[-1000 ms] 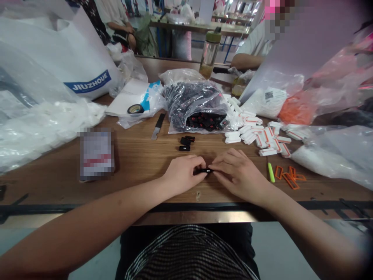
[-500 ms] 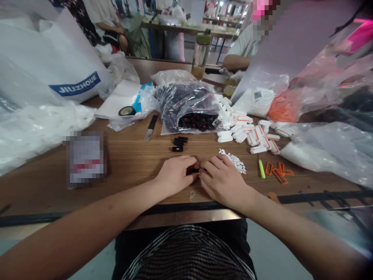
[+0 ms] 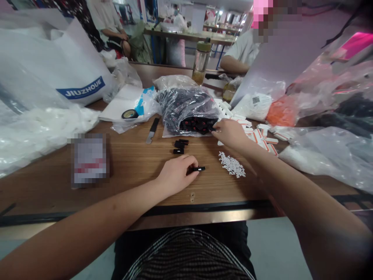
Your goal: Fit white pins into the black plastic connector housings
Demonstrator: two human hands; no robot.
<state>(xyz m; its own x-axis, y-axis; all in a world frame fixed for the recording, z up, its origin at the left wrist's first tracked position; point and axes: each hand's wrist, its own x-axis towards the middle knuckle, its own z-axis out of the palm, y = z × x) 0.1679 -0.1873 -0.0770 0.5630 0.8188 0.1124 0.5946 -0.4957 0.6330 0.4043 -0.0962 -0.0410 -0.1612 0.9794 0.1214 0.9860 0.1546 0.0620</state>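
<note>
While L hand (image 3: 176,175) pinches blk pc (image 3: 199,168), R hand (image 3: 229,132) is stretched fwd, palm down, w/ clear bag (image 3: 186,102) just to its L; can't tell R grip.

Workshop, wooden workbench (image 3: 131,163), bag of black parts (image 3: 186,103), long table (image 3: 217,38) behind, seated person (image 3: 105,17)

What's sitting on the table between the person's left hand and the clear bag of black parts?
In the head view, a few small black pieces lie there, just beyond the left hand.
</note>
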